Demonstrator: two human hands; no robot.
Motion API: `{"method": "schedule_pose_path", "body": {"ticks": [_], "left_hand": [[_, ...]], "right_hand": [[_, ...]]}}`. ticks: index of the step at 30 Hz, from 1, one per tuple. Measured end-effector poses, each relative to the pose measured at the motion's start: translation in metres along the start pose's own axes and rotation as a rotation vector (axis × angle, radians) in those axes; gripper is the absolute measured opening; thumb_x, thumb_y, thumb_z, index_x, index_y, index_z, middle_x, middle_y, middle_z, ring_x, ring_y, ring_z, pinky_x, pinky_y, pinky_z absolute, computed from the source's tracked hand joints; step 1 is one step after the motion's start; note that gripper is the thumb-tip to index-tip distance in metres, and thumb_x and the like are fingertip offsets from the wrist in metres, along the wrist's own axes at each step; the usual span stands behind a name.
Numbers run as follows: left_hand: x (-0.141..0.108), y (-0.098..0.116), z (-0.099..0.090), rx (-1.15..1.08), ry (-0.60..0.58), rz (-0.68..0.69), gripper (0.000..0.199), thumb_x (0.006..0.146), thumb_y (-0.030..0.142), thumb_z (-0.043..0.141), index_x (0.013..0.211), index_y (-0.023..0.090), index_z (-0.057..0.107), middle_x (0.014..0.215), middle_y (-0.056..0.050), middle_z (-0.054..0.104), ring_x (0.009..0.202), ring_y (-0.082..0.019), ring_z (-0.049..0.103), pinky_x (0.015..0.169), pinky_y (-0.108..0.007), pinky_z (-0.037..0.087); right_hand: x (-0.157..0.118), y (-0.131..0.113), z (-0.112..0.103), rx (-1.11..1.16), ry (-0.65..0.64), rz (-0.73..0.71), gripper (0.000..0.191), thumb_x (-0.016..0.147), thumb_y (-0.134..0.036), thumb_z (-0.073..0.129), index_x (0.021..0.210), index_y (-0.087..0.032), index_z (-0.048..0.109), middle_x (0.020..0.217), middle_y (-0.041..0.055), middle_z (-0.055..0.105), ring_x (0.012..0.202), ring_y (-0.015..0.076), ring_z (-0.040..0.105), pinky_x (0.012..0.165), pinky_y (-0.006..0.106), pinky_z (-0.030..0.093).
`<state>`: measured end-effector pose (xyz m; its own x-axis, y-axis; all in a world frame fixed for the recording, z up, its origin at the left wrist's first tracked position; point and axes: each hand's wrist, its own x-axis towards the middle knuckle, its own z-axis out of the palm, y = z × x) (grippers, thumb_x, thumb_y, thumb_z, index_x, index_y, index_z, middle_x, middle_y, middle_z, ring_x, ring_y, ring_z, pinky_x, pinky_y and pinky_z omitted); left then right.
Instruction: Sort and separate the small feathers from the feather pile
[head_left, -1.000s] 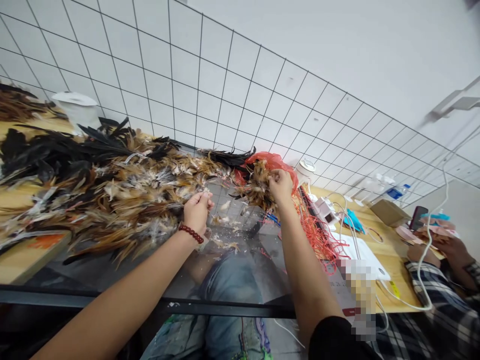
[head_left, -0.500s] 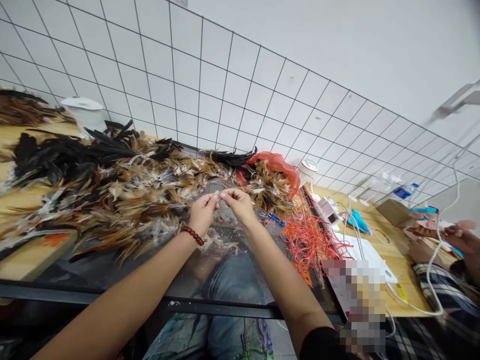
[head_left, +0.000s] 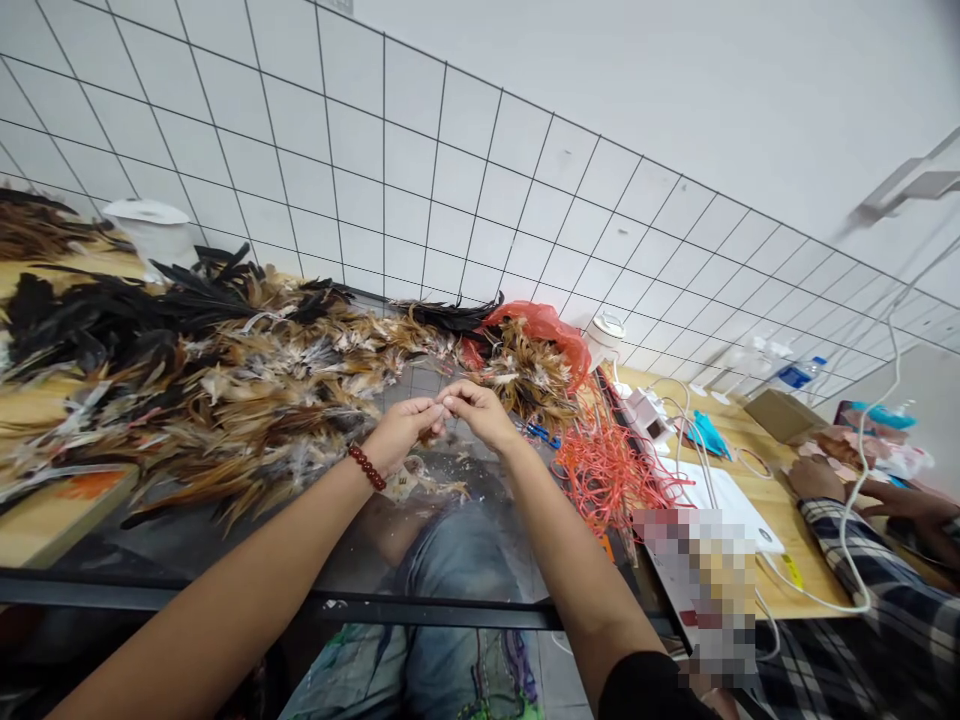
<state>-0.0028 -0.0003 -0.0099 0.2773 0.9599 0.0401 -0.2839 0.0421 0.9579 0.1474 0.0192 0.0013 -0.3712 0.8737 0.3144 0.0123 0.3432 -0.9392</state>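
Head view, looking down on a cluttered desk (head_left: 352,560) before a wire grid (head_left: 384,150) and a pale wall. At the far left lies a bundle of brown feathers (head_left: 34,225), with a white tub-like object (head_left: 154,235) just beside it. Nearer, long black feathers (head_left: 97,310) spread across the back of the work area, and below them a pale wooden piece (head_left: 67,510) shows an orange patch. A broad heap of tan and brown feathers (head_left: 255,400) reaches from there to the middle, ending just left of the hands. The left hand (head_left: 405,432), wearing a dark red bead bracelet (head_left: 366,467), has its fingers closed in a pinch. Its tips meet those of the right hand (head_left: 480,412), whose thumb and forefinger are also pressed together; anything between them is too small to tell. Bits of fluff (head_left: 442,488) lie below the hands. Just right, a smaller bunch of brown feathers (head_left: 532,370) rests against a red plastic bag (head_left: 559,330). Beyond are a tangle of red cords (head_left: 615,470), a flat white object (head_left: 739,515), a brown box (head_left: 784,415) and a bottle with a blue label (head_left: 799,375). At the far right are a co-worker's hand (head_left: 817,478) and plaid sleeve (head_left: 862,550).
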Motion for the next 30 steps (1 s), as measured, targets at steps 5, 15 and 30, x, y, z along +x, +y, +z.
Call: {"method": "schedule_pose_path", "body": {"ticks": [5,15,30], "left_hand": [[-0.002,0.005,0.004,-0.066,-0.029,-0.029,0.031,0.060,0.042,0.076,0.069,0.014,0.067,0.061,-0.004,0.062,0.056,-0.014,0.057,0.058,-0.025,0.045],[0.012,0.009,-0.017,-0.297,0.425,0.173,0.026,0.060,0.035,0.076,0.063,0.014,0.060,0.047,0.004,0.048,0.047,-0.009,0.051,0.051,-0.020,0.042],[0.002,0.014,-0.005,-0.546,0.193,-0.238,0.006,0.079,0.012,0.060,0.073,0.015,0.059,0.074,-0.004,0.067,0.064,-0.013,0.064,0.059,-0.026,0.054]], "right_hand": [[0.000,0.001,0.001,-0.156,0.100,-0.038,0.019,0.081,-0.036,0.057,0.081,-0.019,0.066,0.069,-0.0010,0.056,0.064,0.0120,0.054,0.066,0.026,0.047],[0.024,-0.005,0.000,-1.140,-0.089,0.086,0.020,0.079,-0.018,0.056,0.090,-0.025,0.071,0.096,0.0040,0.065,0.093,0.0191,0.059,0.081,0.029,0.043],[0.017,-0.006,0.004,-0.549,0.205,-0.246,0.015,0.085,-0.023,0.048,0.083,-0.020,0.062,0.085,0.0032,0.063,0.082,0.0157,0.056,0.082,0.029,0.043]]}}
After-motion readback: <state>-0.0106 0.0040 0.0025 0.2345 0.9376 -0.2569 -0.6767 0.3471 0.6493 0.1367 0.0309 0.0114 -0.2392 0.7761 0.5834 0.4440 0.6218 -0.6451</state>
